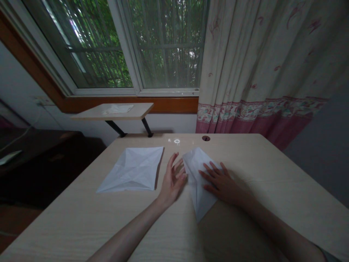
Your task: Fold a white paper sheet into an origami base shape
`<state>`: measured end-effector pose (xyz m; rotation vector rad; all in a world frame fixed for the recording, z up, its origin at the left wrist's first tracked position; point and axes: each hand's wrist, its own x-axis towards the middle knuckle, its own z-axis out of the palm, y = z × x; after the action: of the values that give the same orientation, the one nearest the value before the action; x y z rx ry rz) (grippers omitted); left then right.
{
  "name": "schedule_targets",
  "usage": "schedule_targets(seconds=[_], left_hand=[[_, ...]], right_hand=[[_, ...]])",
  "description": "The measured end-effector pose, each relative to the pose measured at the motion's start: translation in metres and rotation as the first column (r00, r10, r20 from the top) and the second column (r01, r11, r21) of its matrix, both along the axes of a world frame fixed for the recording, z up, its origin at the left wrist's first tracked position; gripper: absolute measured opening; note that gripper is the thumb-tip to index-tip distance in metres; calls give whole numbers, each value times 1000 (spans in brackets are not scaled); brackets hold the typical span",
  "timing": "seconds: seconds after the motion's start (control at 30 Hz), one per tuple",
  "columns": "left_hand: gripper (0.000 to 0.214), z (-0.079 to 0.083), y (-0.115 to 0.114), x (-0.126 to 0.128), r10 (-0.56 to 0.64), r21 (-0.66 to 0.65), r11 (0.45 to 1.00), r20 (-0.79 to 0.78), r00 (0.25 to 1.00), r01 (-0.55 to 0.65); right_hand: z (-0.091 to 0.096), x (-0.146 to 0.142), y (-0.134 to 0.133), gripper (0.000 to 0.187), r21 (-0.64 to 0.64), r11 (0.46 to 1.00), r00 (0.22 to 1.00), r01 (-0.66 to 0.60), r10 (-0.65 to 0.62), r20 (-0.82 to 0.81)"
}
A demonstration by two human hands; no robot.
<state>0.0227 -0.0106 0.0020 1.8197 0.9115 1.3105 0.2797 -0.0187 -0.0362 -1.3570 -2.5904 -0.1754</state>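
Splayed right hand (222, 185) should be pinning the folded white paper (195, 180) evenly; open left hand (172, 182) is perhaps touching its edge.

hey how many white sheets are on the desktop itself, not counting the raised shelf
2: one white sheet lies left of the left hand, the other sheet under the right hand. Any beneath them would be hidden.

The right hand (223, 185) lies spread on creased white paper (194, 179), left hand (172, 181) alongside.
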Motion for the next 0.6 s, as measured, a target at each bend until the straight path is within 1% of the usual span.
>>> schedule_targets(seconds=[0.07, 0.13, 0.2, 0.3, 0.37, 0.5, 0.53, 0.6], left_hand=[[66, -3, 2, -2, -63, -28, 998, 3, 998, 63], [61, -5, 3, -3, -114, -29, 993, -2, 993, 114], [58, -6, 4, -5, -138, -20, 990, -60, 989, 137], [60, -7, 5, -6, -153, -5, 988, -191, 970, 155], [62, -7, 5, -7, -178, 12, 982, -259, 949, 187], [62, -8, 3, -6, -227, 27, 967, -353, 908, 252], [65, -8, 3, -5, -228, 23, 967, -365, 902, 254], [81, -10, 1, -4, -212, 8, 972, -394, 894, 234]], right_hand=[[1, 1, 0, 55, -11, 1000, 1000, -6, 6, -6], [3, 2, 0, 55, -38, 999, 1000, -16, 16, -5], [6, 2, -1, 55, -73, 997, 1000, -21, 21, -1], [7, 3, 0, 59, -113, 994, 1000, -10, 10, -5], [6, 3, 1, 68, -133, 991, 1000, -1, -2, -21], [1, 5, 5, 94, -159, 987, 998, 6, -16, -64], [0, 6, 6, 100, -161, 987, 996, 5, -19, -82], [-1, 9, 7, 106, -163, 987, 990, -8, -15, -139]])
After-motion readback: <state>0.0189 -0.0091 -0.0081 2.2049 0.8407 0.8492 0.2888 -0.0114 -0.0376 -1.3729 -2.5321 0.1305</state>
